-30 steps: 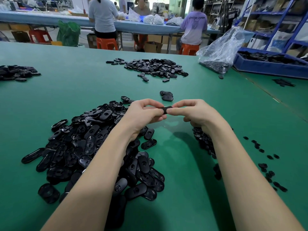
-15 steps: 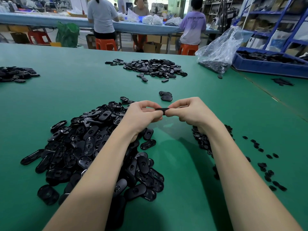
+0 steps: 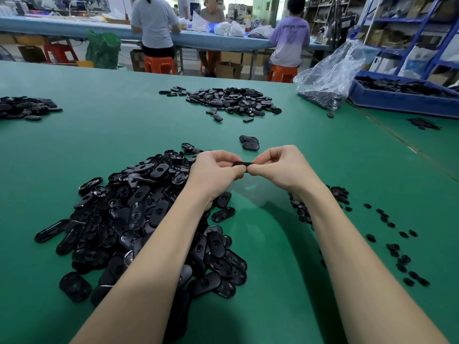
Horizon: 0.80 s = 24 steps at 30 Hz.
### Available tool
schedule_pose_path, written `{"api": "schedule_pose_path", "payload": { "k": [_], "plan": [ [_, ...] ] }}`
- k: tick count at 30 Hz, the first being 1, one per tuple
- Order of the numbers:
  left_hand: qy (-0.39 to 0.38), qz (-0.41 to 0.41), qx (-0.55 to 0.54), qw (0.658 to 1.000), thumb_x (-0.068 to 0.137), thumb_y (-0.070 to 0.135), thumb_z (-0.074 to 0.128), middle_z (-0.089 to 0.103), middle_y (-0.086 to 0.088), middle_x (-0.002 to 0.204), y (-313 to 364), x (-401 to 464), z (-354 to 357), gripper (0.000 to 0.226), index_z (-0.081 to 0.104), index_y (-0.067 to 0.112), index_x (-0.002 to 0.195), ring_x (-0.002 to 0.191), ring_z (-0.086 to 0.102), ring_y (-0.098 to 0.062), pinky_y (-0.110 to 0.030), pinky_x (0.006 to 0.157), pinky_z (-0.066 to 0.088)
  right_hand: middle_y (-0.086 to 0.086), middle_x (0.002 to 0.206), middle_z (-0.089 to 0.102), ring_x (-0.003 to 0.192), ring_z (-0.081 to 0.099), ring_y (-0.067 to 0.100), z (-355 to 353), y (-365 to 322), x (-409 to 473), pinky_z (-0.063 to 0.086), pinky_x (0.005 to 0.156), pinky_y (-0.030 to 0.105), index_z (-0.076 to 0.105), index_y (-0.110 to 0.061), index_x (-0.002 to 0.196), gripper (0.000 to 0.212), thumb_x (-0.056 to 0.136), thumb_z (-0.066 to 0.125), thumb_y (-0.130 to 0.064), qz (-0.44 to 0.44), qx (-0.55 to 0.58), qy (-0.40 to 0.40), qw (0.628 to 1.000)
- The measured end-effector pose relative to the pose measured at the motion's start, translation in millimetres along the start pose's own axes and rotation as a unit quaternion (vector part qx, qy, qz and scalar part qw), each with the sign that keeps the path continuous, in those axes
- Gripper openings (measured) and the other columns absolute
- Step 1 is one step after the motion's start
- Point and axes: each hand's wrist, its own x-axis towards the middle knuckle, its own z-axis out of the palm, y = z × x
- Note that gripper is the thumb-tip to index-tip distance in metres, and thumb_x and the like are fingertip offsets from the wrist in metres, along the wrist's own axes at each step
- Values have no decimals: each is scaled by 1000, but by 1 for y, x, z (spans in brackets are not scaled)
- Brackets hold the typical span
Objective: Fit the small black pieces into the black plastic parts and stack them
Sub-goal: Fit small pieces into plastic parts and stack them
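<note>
On the far left of the green table point(image 3: 124, 125) lay a small heap of black parts point(image 3: 24, 109). Nearer, under and left of the left forearm, spread the big pile of black plastic parts point(image 3: 139, 219), too many to count. The left hand point(image 3: 213, 170) was raised above that pile's far right edge, fingers curled, thumb and fingertips pinching the left end of one black plastic part point(image 3: 240, 164). That part was held level between the two hands, edge-on to the camera, so whether a small piece sat in it could not be told. Just beyond it, on the table, lay a short stack point(image 3: 249, 142) of finished parts, perhaps three. Farther back was a second spread pile point(image 3: 231, 100).

The right hand point(image 3: 283, 167) met the left at the middle, its fingers curled, pinching the right end of the same part. Both forearms reached forward from the bottom edge and converged. Beneath the right forearm and out to its right, small black pieces point(image 3: 395, 247) lay scattered, well over twenty. At the far right stood one clear plastic bag point(image 3: 330, 70) beside one blue tray point(image 3: 397, 100).
</note>
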Motion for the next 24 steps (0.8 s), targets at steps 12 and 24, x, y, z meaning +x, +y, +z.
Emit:
{"api": "schedule_pose_path", "payload": {
  "k": [12, 24],
  "plan": [
    [59, 78, 79, 992, 84, 22, 72, 76, 9, 91, -5, 10, -8, 18, 71, 26, 102, 82, 71, -4, -16, 82, 54, -22, 74, 70, 63, 59, 2, 7, 13, 20, 55, 72, 32, 69, -37, 88, 15, 78, 79, -33, -126, -135, 65, 981],
    [-45, 170, 377, 909, 88, 22, 62, 65, 18, 84, -8, 9, -25, 10, 68, 30, 90, 86, 63, -10, -36, 87, 55, -11, 101, 73, 98, 66, 15, 5, 27, 93, 43, 70, 25, 70, -34, 99, 16, 83, 73, -31, 38, -146, 93, 984]
  ]
}}
